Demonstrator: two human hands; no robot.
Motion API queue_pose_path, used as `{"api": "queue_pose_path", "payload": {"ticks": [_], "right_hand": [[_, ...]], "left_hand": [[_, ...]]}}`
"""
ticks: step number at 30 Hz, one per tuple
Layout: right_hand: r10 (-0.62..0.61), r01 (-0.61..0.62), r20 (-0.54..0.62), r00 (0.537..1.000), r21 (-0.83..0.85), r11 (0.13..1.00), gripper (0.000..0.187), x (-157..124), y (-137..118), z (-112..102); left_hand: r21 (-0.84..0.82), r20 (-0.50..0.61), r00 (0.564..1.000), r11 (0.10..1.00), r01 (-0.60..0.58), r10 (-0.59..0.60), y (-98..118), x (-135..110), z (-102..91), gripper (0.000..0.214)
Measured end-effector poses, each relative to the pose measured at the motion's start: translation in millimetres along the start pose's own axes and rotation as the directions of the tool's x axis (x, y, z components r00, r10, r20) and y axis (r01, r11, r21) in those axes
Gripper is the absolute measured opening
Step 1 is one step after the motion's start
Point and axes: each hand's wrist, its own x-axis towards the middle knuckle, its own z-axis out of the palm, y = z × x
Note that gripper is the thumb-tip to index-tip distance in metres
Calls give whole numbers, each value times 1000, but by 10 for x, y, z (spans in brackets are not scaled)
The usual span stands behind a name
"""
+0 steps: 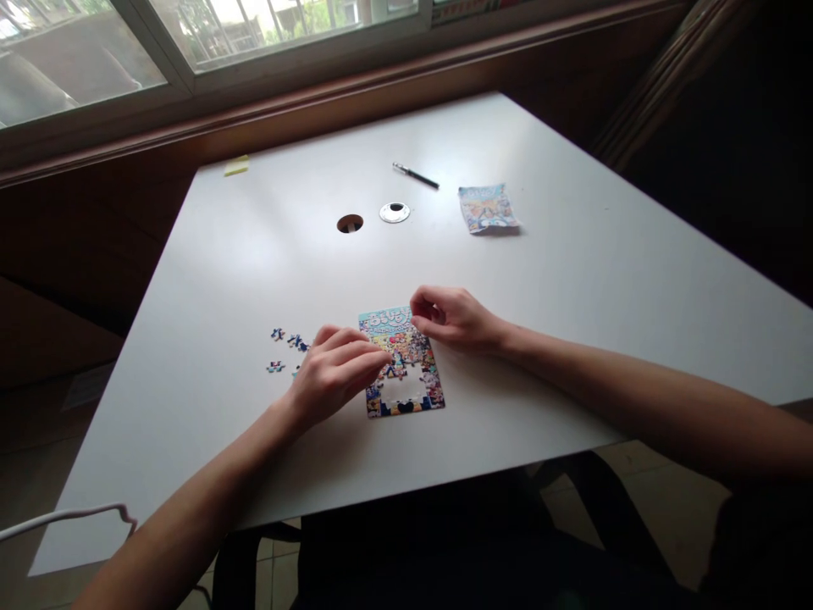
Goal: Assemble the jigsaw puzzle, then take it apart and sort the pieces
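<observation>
A jigsaw puzzle (435, 381) in its tray lies on the white table, mostly filled with colourful pieces. A pale gap shows in its lower middle. My left hand (336, 366) reaches over the puzzle's left side, fingers bent and closed together. Its fingertips are at the upper edge of the gap, and whatever they hold is hidden. By the puzzle's upper right edge rests my right hand (458, 318), loosely curled with thumb near forefinger and nothing visible in it. Several loose puzzle pieces (275, 366) lie left of the puzzle, some partly covered by my left hand.
Farther back on the table (254, 254) are a crumpled printed sheet or wrapper (488, 210), a black pen (416, 175), a round metallic cover (395, 212) and a cable hole (350, 224). Yellow tape (237, 165) marks the far left corner. A white cable (63, 514) crosses the near left corner.
</observation>
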Motion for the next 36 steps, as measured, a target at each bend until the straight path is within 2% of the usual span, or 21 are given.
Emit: {"api": "queue_pose_path", "payload": {"ticks": [3, 7, 22, 29, 36], "right_hand": [[-13, 13, -1, 1000, 7, 1000, 4, 8, 4, 33], [-13, 13, 17, 1000, -6, 1000, 3, 14, -3, 55], [-27, 28, 32, 999, -26, 999, 4, 23, -5, 61], [-28, 29, 28, 999, -35, 999, 4, 31, -31, 55], [-30, 30, 32, 999, -23, 999, 3, 25, -19, 58]], "left_hand": [[12, -12, 999, 999, -34, 34, 111, 49, 97, 20], [51, 25, 999, 998, -47, 45, 171, 77, 171, 16], [12, 60, 998, 999, -36, 36, 110, 39, 220, 28], [17, 73, 996, 998, -55, 53, 119, 66, 206, 19], [18, 80, 995, 998, -64, 62, 97, 51, 209, 22]]}}
